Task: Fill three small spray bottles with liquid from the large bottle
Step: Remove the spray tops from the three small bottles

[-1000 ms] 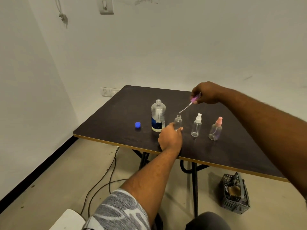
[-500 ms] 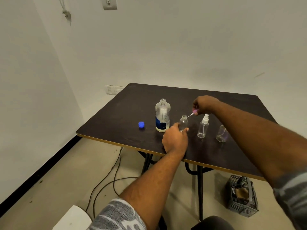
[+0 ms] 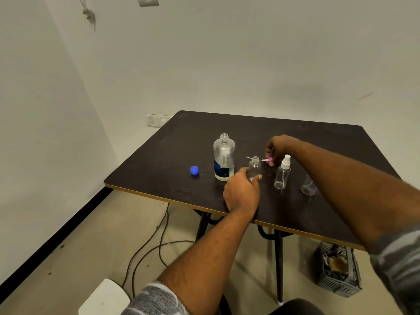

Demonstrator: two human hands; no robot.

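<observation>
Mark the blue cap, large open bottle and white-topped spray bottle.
Round blue plastic cap (image 3: 194, 170): head view, top.
Large clear plastic bottle (image 3: 223, 155): head view, shoulder.
White-topped clear spray bottle (image 3: 281, 176): head view, body.

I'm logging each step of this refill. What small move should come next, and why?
Probably lay the pink spray head on the table: the right hand pinches it low beside the open small bottle, which the left hand holds. That would free the right hand to lift the uncapped large bottle.
</observation>
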